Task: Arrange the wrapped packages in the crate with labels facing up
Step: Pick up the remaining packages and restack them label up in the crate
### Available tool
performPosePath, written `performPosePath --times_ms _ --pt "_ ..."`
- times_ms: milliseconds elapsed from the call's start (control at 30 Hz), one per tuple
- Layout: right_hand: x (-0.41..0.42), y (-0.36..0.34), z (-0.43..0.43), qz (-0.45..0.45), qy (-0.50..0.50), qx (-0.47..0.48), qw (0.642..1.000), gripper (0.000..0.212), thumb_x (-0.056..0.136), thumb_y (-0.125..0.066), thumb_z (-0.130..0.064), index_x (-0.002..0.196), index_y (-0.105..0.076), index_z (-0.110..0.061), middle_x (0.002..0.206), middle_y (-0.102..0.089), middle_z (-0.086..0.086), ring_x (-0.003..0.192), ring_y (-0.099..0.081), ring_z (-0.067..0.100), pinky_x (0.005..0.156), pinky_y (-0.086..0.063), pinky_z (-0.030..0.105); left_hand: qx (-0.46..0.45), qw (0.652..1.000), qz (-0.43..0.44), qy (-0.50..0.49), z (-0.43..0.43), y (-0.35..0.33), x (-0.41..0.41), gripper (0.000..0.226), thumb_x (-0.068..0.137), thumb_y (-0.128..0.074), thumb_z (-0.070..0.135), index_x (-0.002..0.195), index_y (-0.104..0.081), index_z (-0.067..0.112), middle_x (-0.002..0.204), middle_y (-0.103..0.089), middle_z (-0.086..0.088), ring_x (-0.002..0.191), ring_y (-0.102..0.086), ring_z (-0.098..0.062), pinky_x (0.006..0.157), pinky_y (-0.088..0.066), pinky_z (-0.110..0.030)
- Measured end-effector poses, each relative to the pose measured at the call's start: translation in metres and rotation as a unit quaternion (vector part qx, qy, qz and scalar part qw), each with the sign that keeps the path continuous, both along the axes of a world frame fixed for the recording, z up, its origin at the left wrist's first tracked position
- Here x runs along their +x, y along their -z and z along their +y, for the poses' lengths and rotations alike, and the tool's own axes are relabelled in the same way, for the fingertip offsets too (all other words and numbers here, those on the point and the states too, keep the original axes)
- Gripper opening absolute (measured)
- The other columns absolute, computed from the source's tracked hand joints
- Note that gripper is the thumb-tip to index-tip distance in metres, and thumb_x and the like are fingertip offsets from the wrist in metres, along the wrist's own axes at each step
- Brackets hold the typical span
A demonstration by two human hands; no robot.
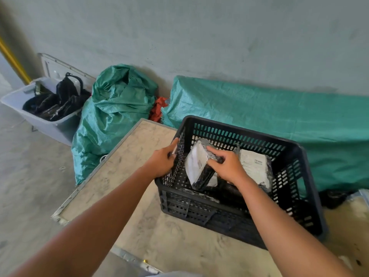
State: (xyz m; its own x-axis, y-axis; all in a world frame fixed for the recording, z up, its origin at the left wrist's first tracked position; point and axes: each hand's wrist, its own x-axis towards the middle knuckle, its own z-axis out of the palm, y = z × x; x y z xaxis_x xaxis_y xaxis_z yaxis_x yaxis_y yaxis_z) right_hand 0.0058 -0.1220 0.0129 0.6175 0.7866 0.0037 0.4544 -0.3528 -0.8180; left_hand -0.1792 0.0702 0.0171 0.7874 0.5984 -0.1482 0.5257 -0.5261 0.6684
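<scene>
A black perforated plastic crate (235, 214) stands on a worn tabletop (129, 172). My left hand (162, 159) grips the crate's left wall at the rim. Inside the crate, my right hand (227, 165) holds a black wrapped package with a white label (196, 163), tilted up on its edge with the label turned to the left. A second wrapped package (255, 166) lies flat at the right of the crate, its white label facing up. More dark wrapped packages sit beneath, partly hidden by my right arm.
A bulging green sack (113, 114) leans against the table's left side. A green tarp (279, 116) covers something behind the crate. A grey tub (20, 100) with black bags sits at the far left on the concrete floor. A concrete wall rises behind everything.
</scene>
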Motion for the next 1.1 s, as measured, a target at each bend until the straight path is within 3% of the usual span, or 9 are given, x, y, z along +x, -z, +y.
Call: performPosePath --times_ms 100,233,300,400,500,733,900,1000,1100 --pt "0.006 -0.019 -0.028 0.005 0.015 0.021 1.0 0.043 0.075 -0.067 -0.053 0.107 -0.055 -0.08 0.131 -0.063 -0.028 0.112 -0.067 0.028 0.076 -0.054 0.006 0.02 1.0 0.001 -0.014 -0.003 -0.002 0.004 0.072 0.102 -0.047 0.025 0.159 -0.008 0.047 0.129 -0.066 -0.018 0.085 -0.061 -0.019 0.083 -0.05 -0.033" --pt "0.016 -0.049 -0.055 0.026 0.035 0.06 0.997 0.042 0.072 -0.068 -0.05 0.11 -0.065 -0.07 0.117 -0.062 -0.04 0.118 -0.064 0.004 0.097 -0.052 0.024 0.121 0.987 -0.095 -0.033 -0.013 -0.018 0.01 0.076 0.098 -0.059 0.029 0.162 -0.018 0.03 0.157 -0.044 -0.007 0.137 -0.048 -0.028 0.109 -0.04 -0.037" --pt "0.025 -0.062 -0.064 0.047 0.04 0.085 0.994 0.042 0.072 -0.07 -0.047 0.111 -0.071 -0.061 0.1 -0.075 -0.023 0.093 -0.072 0.013 0.085 -0.058 0.029 0.061 0.982 -0.178 -0.023 -0.023 -0.037 0.017 0.067 0.096 -0.065 0.036 0.156 -0.036 0.038 0.159 -0.041 0.0 0.145 -0.037 -0.019 0.115 -0.03 -0.033" --pt "0.036 -0.086 -0.072 0.087 0.035 0.128 0.987 0.039 0.074 -0.071 -0.04 0.112 -0.077 -0.047 0.081 -0.069 0.029 0.072 -0.055 0.025 0.075 -0.05 0.035 -0.079 0.974 -0.204 0.061 -0.036 -0.07 0.029 0.051 0.087 -0.07 0.054 0.134 -0.053 0.062 0.165 -0.028 -0.002 0.153 -0.019 -0.013 0.121 -0.022 -0.046" --pt "0.044 -0.108 -0.076 0.135 0.015 0.151 0.979 0.041 0.073 -0.071 -0.033 0.113 -0.079 -0.04 0.097 -0.074 0.026 0.084 -0.06 0.027 0.089 -0.053 0.039 -0.196 0.946 -0.198 0.164 -0.039 -0.087 0.039 0.055 0.076 -0.078 0.056 0.129 -0.063 0.054 0.166 -0.022 -0.004 0.154 -0.004 -0.005 0.12 -0.012 -0.049" --pt "0.06 -0.126 -0.07 0.225 0.004 0.173 0.959 0.039 0.083 -0.063 -0.015 0.115 -0.08 -0.03 0.104 -0.08 0.006 0.078 -0.077 0.021 0.059 -0.062 0.031 -0.377 0.874 -0.241 0.19 -0.032 -0.084 0.056 0.053 0.081 -0.079 0.015 0.13 -0.069 0.034 0.14 -0.061 0.015 0.128 -0.059 -0.012 0.096 -0.055 -0.031" --pt "0.064 -0.107 -0.053 0.194 0.058 0.191 0.96 0.037 0.092 -0.074 -0.021 0.122 -0.073 -0.043 0.129 -0.072 -0.005 0.124 -0.065 0.018 0.103 -0.053 0.04 -0.436 0.851 -0.277 0.096 -0.026 -0.068 0.07 0.052 0.08 -0.075 0.009 0.125 -0.072 0.035 0.139 -0.063 0.01 0.123 -0.063 -0.019 0.093 -0.058 -0.036" --pt "0.056 -0.084 -0.046 0.166 0.083 0.168 0.968 0.051 0.084 -0.081 -0.04 0.127 -0.061 -0.058 0.131 -0.068 -0.013 0.124 -0.061 0.002 0.106 -0.047 0.033 -0.455 0.846 -0.275 0.047 -0.021 -0.05 0.08 0.053 0.082 -0.073 0.011 0.126 -0.071 0.04 0.142 -0.061 0.004 0.117 -0.067 -0.019 0.088 -0.06 -0.036" --pt "0.053 -0.05 -0.035 0.163 0.091 0.095 0.978 0.076 0.075 -0.084 -0.05 0.141 -0.046 -0.059 0.147 -0.055 -0.009 0.133 -0.051 0.007 0.108 -0.047 0.04 -0.455 0.851 -0.261 0.014 -0.014 -0.025 0.091 0.054 0.089 -0.069 0.008 0.127 -0.068 0.045 0.145 -0.055 0.004 0.116 -0.067 -0.018 0.091 -0.059 -0.039"
